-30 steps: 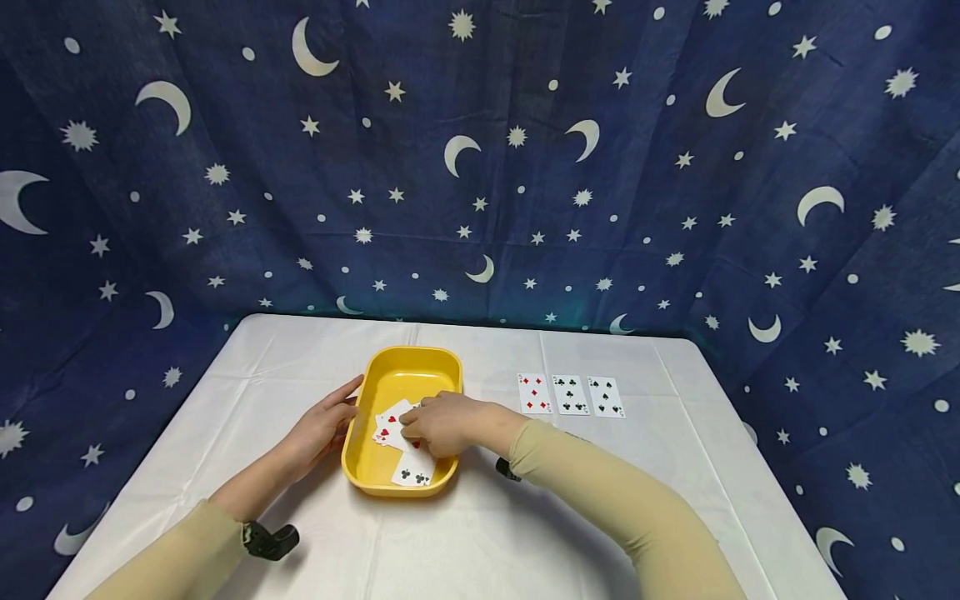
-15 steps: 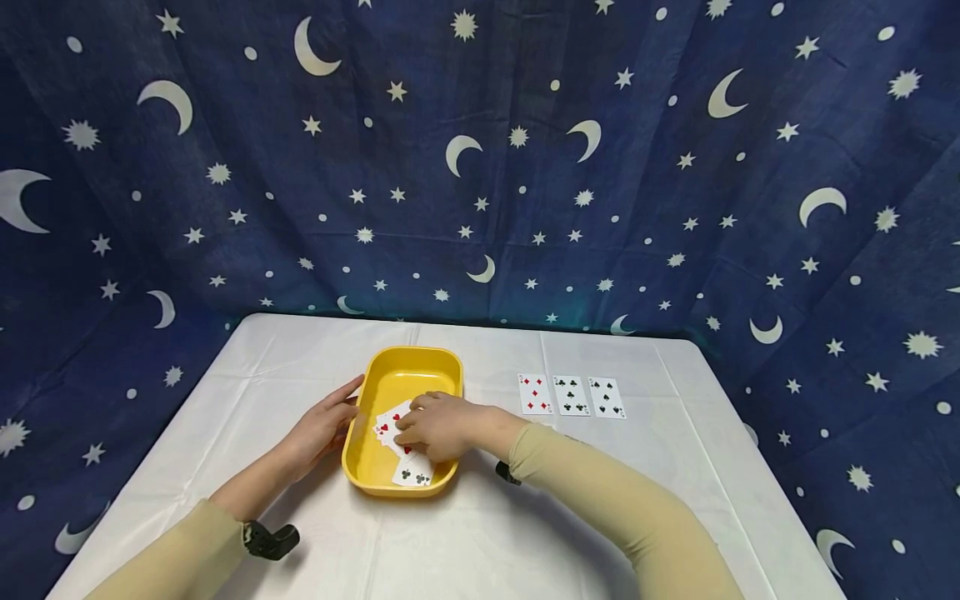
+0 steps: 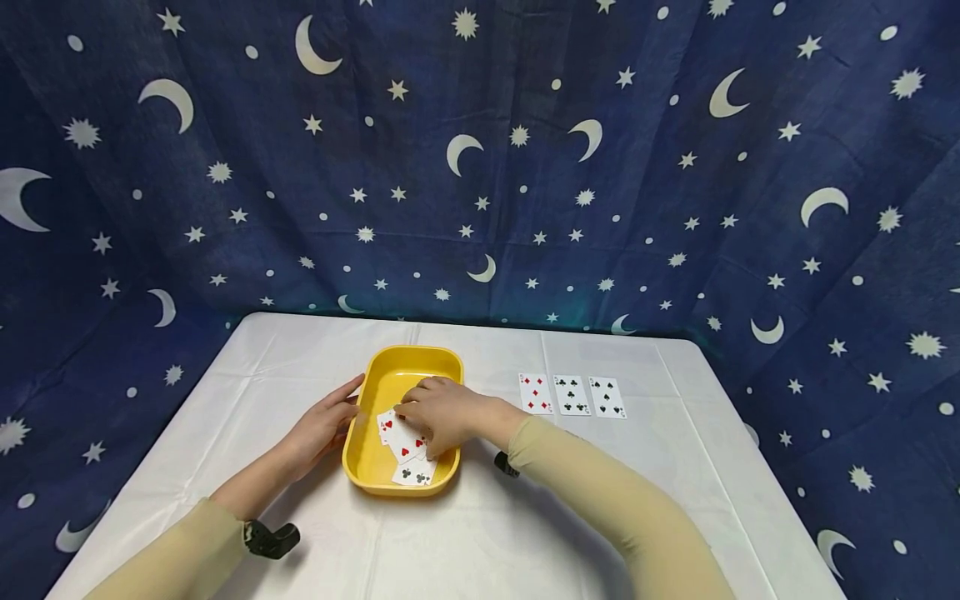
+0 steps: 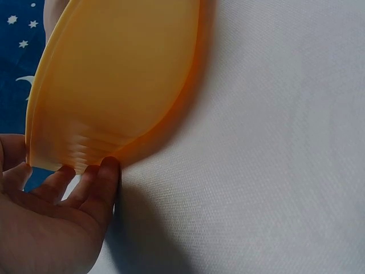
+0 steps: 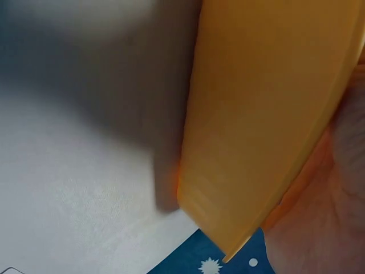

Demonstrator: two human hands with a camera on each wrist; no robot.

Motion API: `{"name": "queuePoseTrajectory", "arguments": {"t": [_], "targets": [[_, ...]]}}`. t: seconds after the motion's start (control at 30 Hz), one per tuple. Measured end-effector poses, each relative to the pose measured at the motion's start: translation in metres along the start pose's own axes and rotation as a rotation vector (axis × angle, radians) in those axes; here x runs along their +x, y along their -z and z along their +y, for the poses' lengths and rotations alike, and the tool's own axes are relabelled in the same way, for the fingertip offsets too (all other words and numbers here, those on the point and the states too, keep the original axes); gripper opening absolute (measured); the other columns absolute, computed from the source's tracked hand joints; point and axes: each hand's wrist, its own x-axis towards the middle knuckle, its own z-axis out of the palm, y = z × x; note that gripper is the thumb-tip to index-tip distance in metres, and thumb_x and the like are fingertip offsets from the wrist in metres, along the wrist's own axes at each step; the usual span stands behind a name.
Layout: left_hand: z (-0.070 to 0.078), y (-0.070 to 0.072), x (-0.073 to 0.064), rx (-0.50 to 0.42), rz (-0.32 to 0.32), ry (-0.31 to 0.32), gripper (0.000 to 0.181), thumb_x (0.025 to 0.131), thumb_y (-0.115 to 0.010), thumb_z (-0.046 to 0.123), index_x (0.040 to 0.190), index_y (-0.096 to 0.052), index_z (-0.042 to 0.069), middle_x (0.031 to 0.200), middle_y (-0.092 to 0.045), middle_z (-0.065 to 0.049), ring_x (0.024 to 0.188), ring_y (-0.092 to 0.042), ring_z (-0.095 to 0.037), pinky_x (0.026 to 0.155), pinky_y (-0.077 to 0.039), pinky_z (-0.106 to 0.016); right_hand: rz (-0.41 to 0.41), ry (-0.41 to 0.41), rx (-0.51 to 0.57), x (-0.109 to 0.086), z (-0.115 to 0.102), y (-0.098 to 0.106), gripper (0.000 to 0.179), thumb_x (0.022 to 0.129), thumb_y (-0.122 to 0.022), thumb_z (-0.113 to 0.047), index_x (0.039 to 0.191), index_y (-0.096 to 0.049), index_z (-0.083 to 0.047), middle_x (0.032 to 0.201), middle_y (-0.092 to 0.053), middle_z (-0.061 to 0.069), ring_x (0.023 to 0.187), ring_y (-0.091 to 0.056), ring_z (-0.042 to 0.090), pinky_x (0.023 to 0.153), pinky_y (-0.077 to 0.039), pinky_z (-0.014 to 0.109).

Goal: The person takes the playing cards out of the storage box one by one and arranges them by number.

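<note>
My left hand (image 3: pixel 322 429) holds the yellow tray (image 3: pixel 365 467) at its left side. In the left wrist view, its fingertips (image 4: pixel 108 168) touch the outer wall. My right hand (image 3: pixel 442 410) reaches over the tray's right rim, with its fingers down among the playing cards. A card with red hearts (image 3: pixel 405 442) shows beside the fingers and thumb. Below it, a card with black clubs (image 3: pixel 415 472) lies partly covered. The right hand hides some of the cards and its own finger contacts. The right wrist view shows mostly the tray's outer wall (image 5: pixel 256 125).
Three face-up cards lie in a row right of the tray: diamonds (image 3: pixel 536 394), clubs (image 3: pixel 572 396) and spades (image 3: pixel 607 397). A white cloth (image 3: pixel 465 550) covers the table. Behind it hangs a dark blue curtain (image 3: pixel 420 100) with moons and stars.
The right hand has shifted slightly toward the far end of the tray, and more of the hearts cards shows below it. The left hand and the tray stay in place.
</note>
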Motion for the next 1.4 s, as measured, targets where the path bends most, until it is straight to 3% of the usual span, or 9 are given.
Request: {"name": "queuePoseTrajectory", "arguments": {"t": [0.33,0.63,1.0,1.3,1.4], "targets": [[0.000,-0.001,0.000,0.009,0.001,0.007,0.065,0.105,-0.042,0.018,0.166,-0.019,0.025,0.164,-0.028,-0.022,0.139,-0.045,-0.038,0.108,-0.044,-0.044,-0.007,-0.012,0.071,0.013,0.006,-0.002,0.085,0.074,-0.088,-0.049,0.148,-0.053,-0.026,0.145,-0.051,-0.009,0.133,-0.040,0.016,0.117,-0.028,0.034],[0.001,-0.002,0.000,0.015,0.009,0.009,0.065,0.105,-0.042,0.018,0.166,-0.020,0.024,0.163,-0.029,-0.022,0.137,-0.047,-0.038,0.105,-0.046,-0.041,-0.030,-0.032,0.079,0.017,0.003,-0.004,0.088,0.073,-0.089,-0.048,0.150,-0.051,-0.025,0.142,-0.051,-0.008,0.131,-0.040,0.015,0.114,-0.030,0.031],[0.000,-0.001,0.000,0.002,0.005,0.011,0.064,0.106,-0.042,0.017,0.166,-0.019,0.024,0.163,-0.029,-0.022,0.135,-0.049,-0.036,0.103,-0.049,-0.039,-0.038,-0.037,0.118,0.016,0.003,-0.003,0.078,0.075,-0.088,-0.046,0.143,-0.057,-0.026,0.139,-0.050,-0.008,0.127,-0.040,0.013,0.113,-0.032,0.030],[0.000,-0.001,0.001,0.001,0.007,0.014,0.065,0.105,-0.042,0.017,0.166,-0.019,0.024,0.163,-0.029,-0.022,0.137,-0.047,-0.037,0.106,-0.046,-0.042,-0.040,-0.059,0.138,0.015,0.002,-0.003,0.082,0.073,-0.084,-0.061,0.143,-0.057,-0.029,0.137,-0.050,-0.010,0.123,-0.042,0.011,0.109,-0.035,0.029],[0.000,-0.002,0.001,-0.002,0.011,0.017,0.065,0.105,-0.042,0.017,0.166,-0.020,0.024,0.163,-0.029,-0.022,0.138,-0.046,-0.038,0.107,-0.046,-0.043,-0.033,-0.054,0.125,0.015,0.001,-0.004,0.081,0.073,-0.085,-0.059,0.143,-0.058,-0.028,0.137,-0.050,-0.009,0.122,-0.042,0.011,0.108,-0.035,0.029]]}}
